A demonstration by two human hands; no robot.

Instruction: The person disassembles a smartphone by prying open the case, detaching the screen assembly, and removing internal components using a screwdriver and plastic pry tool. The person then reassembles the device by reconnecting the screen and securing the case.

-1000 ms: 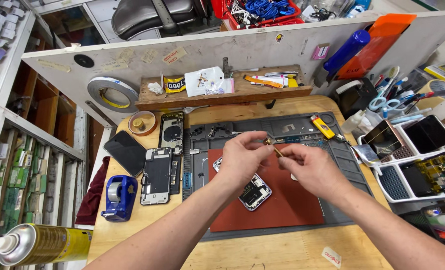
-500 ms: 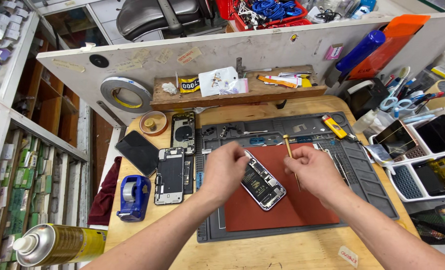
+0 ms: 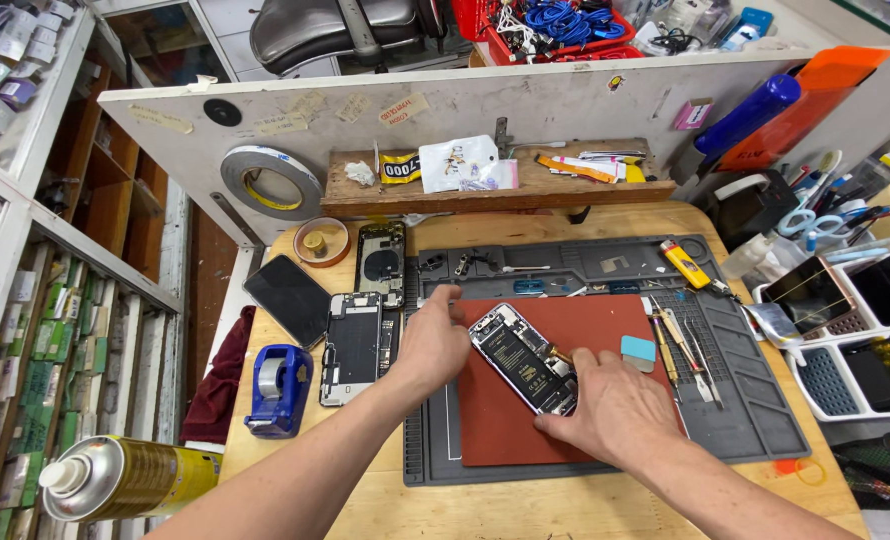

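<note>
Across the wooden counter (image 3: pixel 525 505), both hands had dropped from mid-air: left hand (image 3: pixel 433 345), empty, pressed the red mat (image 3: pixel 505 420); right hand (image 3: pixel 613 408) gripped the opened phone (image 3: pixel 521 357).

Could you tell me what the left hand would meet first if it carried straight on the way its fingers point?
Probably the small loose parts on the grey work mat just beyond the left hand, then the wooden shelf; depth is hard to judge.

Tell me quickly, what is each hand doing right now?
Left hand: partly curled, resting beside the opened phone, holding nothing visible.
Right hand: fingers on the phone; grip on a tool cannot be told.
</note>
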